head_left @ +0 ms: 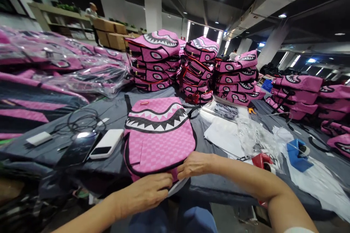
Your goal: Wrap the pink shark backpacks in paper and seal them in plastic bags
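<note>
A pink checkered backpack (161,145) with a black-and-white shark-mouth print lies front up on the grey-covered table, its near end at the table's edge. At that near end, my left hand (153,189) is closed with its fingers curled at the lower edge. My right hand (195,165) pinches the near right corner, close beside the left. Both sets of fingertips are partly hidden against the fabric. A pale strip (177,187) of sheet material shows below the hands; I cannot tell whether they hold it too.
Stacked pink backpacks (155,67) stand at the back, with plastic-wrapped ones (68,58) left. A white power bank (106,145), a phone (80,147) and cables (82,122) lie left. White sheets (225,134), clear plastic, a red tape dispenser (262,161) and a blue one (298,154) lie right.
</note>
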Available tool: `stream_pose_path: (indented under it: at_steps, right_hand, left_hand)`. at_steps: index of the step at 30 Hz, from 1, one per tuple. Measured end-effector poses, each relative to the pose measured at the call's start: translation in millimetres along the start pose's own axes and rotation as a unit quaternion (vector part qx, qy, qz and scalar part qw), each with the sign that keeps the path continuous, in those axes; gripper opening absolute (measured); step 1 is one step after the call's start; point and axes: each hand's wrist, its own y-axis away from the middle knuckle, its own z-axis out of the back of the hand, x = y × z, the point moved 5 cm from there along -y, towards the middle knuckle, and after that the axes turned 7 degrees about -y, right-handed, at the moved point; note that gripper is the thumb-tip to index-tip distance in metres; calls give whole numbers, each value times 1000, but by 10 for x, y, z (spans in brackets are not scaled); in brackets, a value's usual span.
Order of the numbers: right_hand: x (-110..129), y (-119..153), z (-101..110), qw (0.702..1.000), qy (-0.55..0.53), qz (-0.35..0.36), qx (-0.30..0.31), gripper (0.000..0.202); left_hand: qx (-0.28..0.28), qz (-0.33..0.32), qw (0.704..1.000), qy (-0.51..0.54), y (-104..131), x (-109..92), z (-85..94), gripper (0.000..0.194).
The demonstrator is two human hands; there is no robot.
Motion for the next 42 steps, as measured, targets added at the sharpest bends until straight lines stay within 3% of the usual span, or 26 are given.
stream_pose_path:
  at_steps: [3,8,14,18,22,28,32,36,39,42]
  right_hand:
    - [13,-102,6,999,-1,-6,34,19]
    - [3,-157,-56,997,36,-12,67,18]
    - [3,-174,-189,998,24,51,-5,15]
    - [-27,-265,-222,998,19,41,33,17]
    - [-60,-224,-44,997,-2,23,70,17]
    - [-75,-38,68,997,34,-7,64,25]
    - [-6,63,-45,997,71,2,15,25]
    - [158,121,-300,992,101,19,-70,16]
    - [257,144,-546,984,104,-18,-145,14]
    - [327,173,-758,965,92,-86,-230,14]
  left_hand:
    - [26,-72,997,-26,-3,-37,19,19]
    - [-33,-126,986,-107,107,-17,-44,17]
    - [-85,-92,989,-81,174,-61,-57,13]
    - [-74,-80,991,-73,187,-96,-60,21]
    - [-71,-57,993,-68,207,-89,-89,23]
    - [-89,-14,994,-61,269,-76,-168,29]
    - [-145,-12,985,-87,265,-116,-50,28]
    - [-176,-32,978,-105,229,-219,42,31]
    - [-153,-27,981,-119,306,-327,-95,32]
    - [-157,17,979,-127,515,-418,-266,35]
